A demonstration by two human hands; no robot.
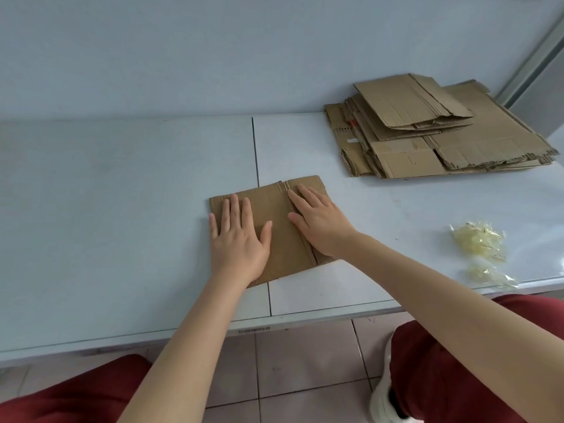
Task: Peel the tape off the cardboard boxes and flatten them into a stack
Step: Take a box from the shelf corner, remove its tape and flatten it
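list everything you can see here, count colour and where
flattened box: one, brown, near middle of the table, under both hands
cardboard stack: one pile of several flat pieces, brown, far right of the table
crumpled tape: two clumps, clear yellowish, near right edge of the table
table: one, pale white, dark seam down its middle
floor tiles: pinkish, below the table
trousers: red, on both legs, bottom of view
shoe: one, white, bottom right
left hand: flat on the box
right hand: flat on the box
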